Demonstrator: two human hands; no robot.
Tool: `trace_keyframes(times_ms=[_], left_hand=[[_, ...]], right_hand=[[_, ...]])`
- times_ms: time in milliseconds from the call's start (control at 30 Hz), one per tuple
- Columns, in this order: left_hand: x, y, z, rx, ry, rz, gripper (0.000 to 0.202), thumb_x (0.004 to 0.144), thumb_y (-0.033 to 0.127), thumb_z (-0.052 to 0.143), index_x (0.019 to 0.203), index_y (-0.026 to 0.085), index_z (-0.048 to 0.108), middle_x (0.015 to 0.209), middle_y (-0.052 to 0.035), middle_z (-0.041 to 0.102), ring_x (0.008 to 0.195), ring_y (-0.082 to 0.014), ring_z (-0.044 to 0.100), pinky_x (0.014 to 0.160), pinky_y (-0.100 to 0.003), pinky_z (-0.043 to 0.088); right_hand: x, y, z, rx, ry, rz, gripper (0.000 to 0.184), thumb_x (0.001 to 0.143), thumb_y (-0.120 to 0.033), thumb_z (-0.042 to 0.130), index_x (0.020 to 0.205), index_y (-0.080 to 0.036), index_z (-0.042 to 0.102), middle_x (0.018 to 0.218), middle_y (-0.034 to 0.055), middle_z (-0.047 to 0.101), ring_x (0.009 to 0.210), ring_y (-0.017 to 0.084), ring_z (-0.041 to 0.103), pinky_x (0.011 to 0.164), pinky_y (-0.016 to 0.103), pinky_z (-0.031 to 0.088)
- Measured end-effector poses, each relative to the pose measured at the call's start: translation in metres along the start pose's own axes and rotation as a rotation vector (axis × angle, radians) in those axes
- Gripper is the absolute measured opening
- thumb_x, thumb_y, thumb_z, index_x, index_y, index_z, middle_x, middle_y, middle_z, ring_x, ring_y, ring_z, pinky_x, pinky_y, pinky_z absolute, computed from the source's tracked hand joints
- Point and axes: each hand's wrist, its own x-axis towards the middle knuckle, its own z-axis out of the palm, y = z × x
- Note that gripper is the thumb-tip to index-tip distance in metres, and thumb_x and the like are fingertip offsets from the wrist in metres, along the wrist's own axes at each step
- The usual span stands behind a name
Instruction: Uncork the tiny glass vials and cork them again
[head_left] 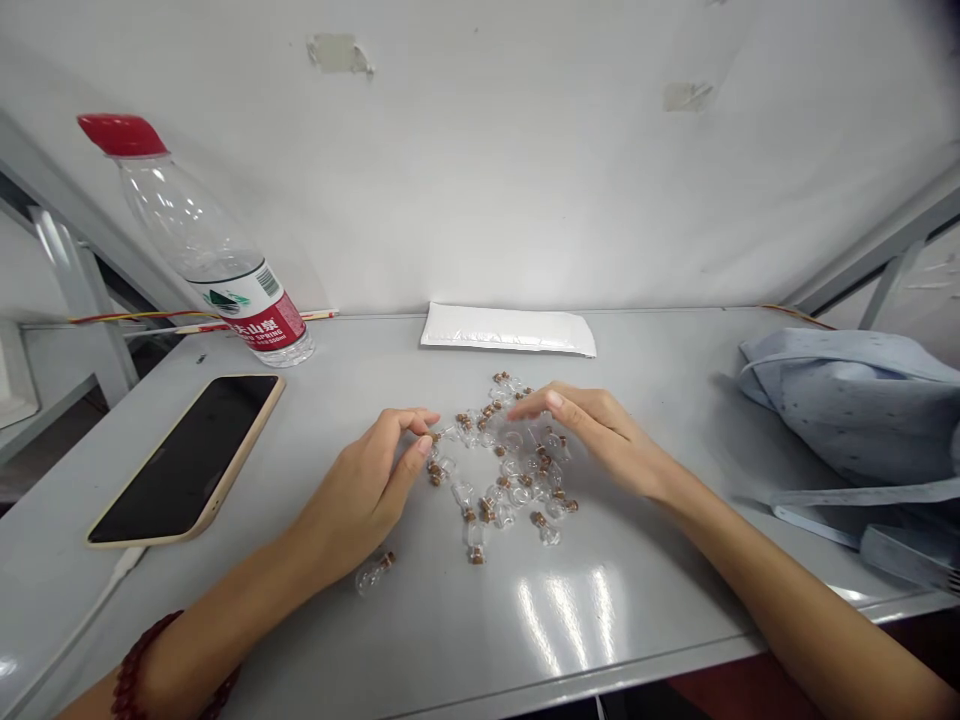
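Many tiny clear glass bottles with cork stoppers [517, 490] lie in a loose heap on the grey table, most of them on their sides. At the heap's left edge is my left hand [375, 480], its fingers curved and thumb and index apart. A corked bottle [442, 435] lies right by those fingertips; whether they touch it I cannot tell. Over the heap's upper right side my right hand [592, 430] is open, fingers stretched, palm down, hiding some bottles. One bottle [373, 573] lies apart, below my left wrist.
A white padded envelope [510, 330] lies against the back wall. On the left are a red-capped water bottle [255, 310], a phone [187, 460] and its white cable [90, 610]. A light blue cloth bag [855, 400] sits on the right.
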Motion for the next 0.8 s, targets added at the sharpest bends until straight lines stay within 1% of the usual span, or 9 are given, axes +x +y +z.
trace_keyframes(times_ms=[67, 133, 167, 267, 400, 500, 600, 700, 800], left_hand=[[0.001, 0.000, 0.000, 0.002, 0.007, -0.004, 0.022, 0.095, 0.042, 0.033, 0.100, 0.024, 0.045, 0.126, -0.0085, 0.061, 0.118, -0.0249, 0.057, 0.092, -0.043, 0.048], [0.003, -0.001, 0.000, -0.003, 0.018, -0.001, 0.021, 0.095, 0.042, 0.035, 0.100, 0.024, 0.046, 0.124, -0.0084, 0.062, 0.114, -0.0245, 0.058, 0.092, -0.043, 0.048], [0.003, -0.001, 0.000, -0.006, 0.024, 0.003, 0.021, 0.095, 0.041, 0.036, 0.100, 0.024, 0.046, 0.123, -0.0085, 0.062, 0.113, -0.0242, 0.059, 0.092, -0.043, 0.048], [0.005, -0.005, 0.000, -0.002, 0.049, 0.015, 0.020, 0.094, 0.040, 0.039, 0.099, 0.023, 0.048, 0.120, -0.0086, 0.064, 0.109, -0.0239, 0.060, 0.091, -0.043, 0.048], [0.007, -0.009, -0.001, 0.020, 0.074, 0.030, 0.021, 0.093, 0.038, 0.040, 0.098, 0.022, 0.053, 0.116, -0.0079, 0.065, 0.103, -0.0233, 0.061, 0.090, -0.041, 0.049], [0.007, -0.008, -0.001, 0.035, 0.102, 0.047, 0.022, 0.093, 0.037, 0.041, 0.100, 0.023, 0.055, 0.112, -0.0060, 0.066, 0.097, -0.0218, 0.062, 0.085, -0.037, 0.051], [0.005, -0.006, -0.003, 0.055, 0.140, 0.065, 0.020, 0.092, 0.036, 0.044, 0.099, 0.023, 0.057, 0.104, -0.0039, 0.066, 0.090, -0.0202, 0.063, 0.077, -0.032, 0.051], [0.004, -0.002, -0.004, 0.074, 0.183, 0.113, 0.016, 0.090, 0.033, 0.047, 0.095, 0.023, 0.058, 0.098, -0.0030, 0.066, 0.087, -0.0197, 0.061, 0.077, -0.031, 0.049], [0.003, 0.001, -0.004, 0.108, 0.223, 0.193, 0.012, 0.088, 0.029, 0.048, 0.092, 0.022, 0.058, 0.093, -0.0027, 0.065, 0.086, -0.0195, 0.060, 0.077, -0.031, 0.047]], right_hand=[[0.002, 0.001, 0.001, -0.049, -0.014, -0.072, 0.040, 0.098, -0.047, 0.035, 0.117, -0.029, 0.065, 0.121, 0.0031, 0.064, 0.115, 0.022, 0.055, 0.098, 0.040, 0.041], [0.003, 0.002, 0.003, -0.078, -0.073, -0.132, 0.039, 0.098, -0.045, 0.035, 0.120, -0.030, 0.063, 0.123, 0.0020, 0.063, 0.121, 0.023, 0.051, 0.103, 0.042, 0.037], [0.003, 0.002, 0.004, -0.090, -0.098, -0.143, 0.039, 0.098, -0.044, 0.034, 0.120, -0.029, 0.063, 0.122, 0.0020, 0.064, 0.120, 0.023, 0.052, 0.103, 0.042, 0.038], [0.003, 0.003, 0.006, -0.110, -0.134, -0.125, 0.042, 0.099, -0.046, 0.031, 0.115, -0.028, 0.066, 0.119, 0.0033, 0.065, 0.116, 0.023, 0.055, 0.099, 0.042, 0.041], [0.001, 0.002, 0.006, -0.077, -0.111, -0.075, 0.047, 0.098, -0.049, 0.030, 0.107, -0.025, 0.070, 0.112, 0.0049, 0.068, 0.107, 0.022, 0.060, 0.093, 0.039, 0.045], [0.000, 0.002, 0.004, -0.062, -0.073, -0.026, 0.049, 0.098, -0.051, 0.030, 0.103, -0.024, 0.070, 0.109, 0.0054, 0.069, 0.104, 0.022, 0.061, 0.090, 0.039, 0.045], [0.000, 0.003, 0.004, -0.073, -0.051, -0.021, 0.050, 0.097, -0.052, 0.030, 0.103, -0.023, 0.070, 0.105, 0.0061, 0.069, 0.100, 0.022, 0.062, 0.088, 0.039, 0.046], [0.001, 0.003, 0.004, -0.090, -0.025, -0.025, 0.051, 0.097, -0.052, 0.029, 0.100, -0.021, 0.070, 0.100, 0.0070, 0.069, 0.095, 0.023, 0.063, 0.085, 0.039, 0.046], [0.001, 0.004, 0.005, -0.102, -0.009, -0.026, 0.051, 0.097, -0.052, 0.029, 0.097, -0.021, 0.070, 0.097, 0.0074, 0.069, 0.092, 0.023, 0.062, 0.081, 0.039, 0.046]])
